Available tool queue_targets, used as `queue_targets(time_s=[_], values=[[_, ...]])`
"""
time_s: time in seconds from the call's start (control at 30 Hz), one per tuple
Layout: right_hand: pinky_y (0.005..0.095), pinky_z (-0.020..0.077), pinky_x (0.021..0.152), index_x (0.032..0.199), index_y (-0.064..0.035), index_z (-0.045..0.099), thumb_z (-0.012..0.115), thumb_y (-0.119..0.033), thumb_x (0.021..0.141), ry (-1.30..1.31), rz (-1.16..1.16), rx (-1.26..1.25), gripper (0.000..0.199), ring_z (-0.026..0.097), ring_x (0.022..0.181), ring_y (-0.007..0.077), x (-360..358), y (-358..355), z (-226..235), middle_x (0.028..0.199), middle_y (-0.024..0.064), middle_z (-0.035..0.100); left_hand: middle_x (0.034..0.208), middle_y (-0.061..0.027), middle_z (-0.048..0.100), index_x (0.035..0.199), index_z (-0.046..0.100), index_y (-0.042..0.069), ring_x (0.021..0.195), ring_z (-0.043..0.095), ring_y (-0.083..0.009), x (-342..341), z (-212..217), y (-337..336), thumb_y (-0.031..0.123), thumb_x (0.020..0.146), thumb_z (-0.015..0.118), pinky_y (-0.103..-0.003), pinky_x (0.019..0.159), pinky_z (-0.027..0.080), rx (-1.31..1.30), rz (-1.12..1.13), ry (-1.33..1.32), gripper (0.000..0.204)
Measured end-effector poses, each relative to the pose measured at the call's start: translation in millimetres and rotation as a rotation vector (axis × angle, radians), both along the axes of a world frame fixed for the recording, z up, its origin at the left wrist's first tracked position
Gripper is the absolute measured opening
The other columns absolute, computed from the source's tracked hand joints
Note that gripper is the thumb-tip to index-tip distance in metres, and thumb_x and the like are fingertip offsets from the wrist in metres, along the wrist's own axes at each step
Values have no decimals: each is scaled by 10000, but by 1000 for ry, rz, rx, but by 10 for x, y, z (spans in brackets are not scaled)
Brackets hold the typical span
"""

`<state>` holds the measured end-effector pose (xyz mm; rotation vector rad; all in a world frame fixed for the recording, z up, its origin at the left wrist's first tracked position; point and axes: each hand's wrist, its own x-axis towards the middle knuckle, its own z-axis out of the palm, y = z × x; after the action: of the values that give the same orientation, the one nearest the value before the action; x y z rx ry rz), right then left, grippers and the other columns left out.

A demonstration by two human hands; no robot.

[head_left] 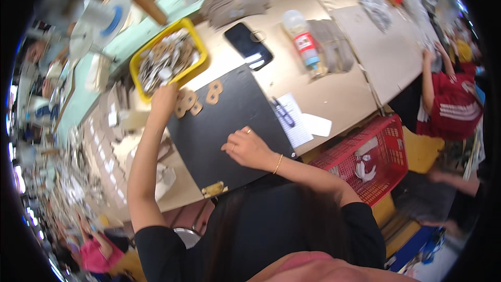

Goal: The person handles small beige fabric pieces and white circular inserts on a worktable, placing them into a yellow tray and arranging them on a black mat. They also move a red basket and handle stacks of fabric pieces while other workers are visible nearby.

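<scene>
Mid-pick, by the look of it: left hand (163,97) reached to yellow tray (136,58) edge beside brown cutouts (189,101) on black board (222,130), grip unclear. Right hand (246,147) rested loosely curled, empty. Next likely needing a clean pinch on one cutout.

This is a small assembly workshop or factory floor where many people do handwork side by side. A long worktop (344,99) covered in cardboard sheets carries a black work mat (224,125), a yellow tray (136,62) heaped with small flat parts, stacks of cut cardboard pieces (235,5) and a glue bottle (302,39). A red plastic crate (386,151) stands beside the worktop, and other workers (451,104) sit at neighbouring stations amid similar clutter.
</scene>
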<state>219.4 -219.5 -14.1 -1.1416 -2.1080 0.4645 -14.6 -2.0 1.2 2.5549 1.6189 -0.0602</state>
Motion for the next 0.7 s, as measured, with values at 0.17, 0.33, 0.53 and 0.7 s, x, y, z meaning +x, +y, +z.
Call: queue_targets(time_s=[0.17,0.33,0.53,0.7], values=[[339,399,777,905,-116,680,695,-107,805,-4,29,-31,102,552,792,182,-22,2,-12,812,12,536,768,-237,651,872,616,29,764,637,-435,-90,-27,-64,165,880,576,-521,698,494,73,103,-109,142],[338,399,772,930,-98,682,699,-91,804,0,45,-38,128,550,787,180,-34,0,1,813,14,536,765,-195,663,893,603,35,732,646,-398,-179,133,-178,126,874,624,-459,665,513,110,185,-227,96],[344,393,768,936,-94,690,704,-72,811,26,45,-43,127,556,773,187,-44,12,10,813,15,558,839,-121,713,1050,642,20,759,695,-228,-176,403,-443,101,892,679,-318,685,554,49,333,-1005,181],[340,429,756,1054,-64,666,680,-50,838,200,-5,-184,217,571,745,194,-23,-18,9,836,38,567,919,-99,718,1138,632,-28,791,676,-131,115,396,-948,62,881,716,-243,699,558,-389,527,-1475,285]])
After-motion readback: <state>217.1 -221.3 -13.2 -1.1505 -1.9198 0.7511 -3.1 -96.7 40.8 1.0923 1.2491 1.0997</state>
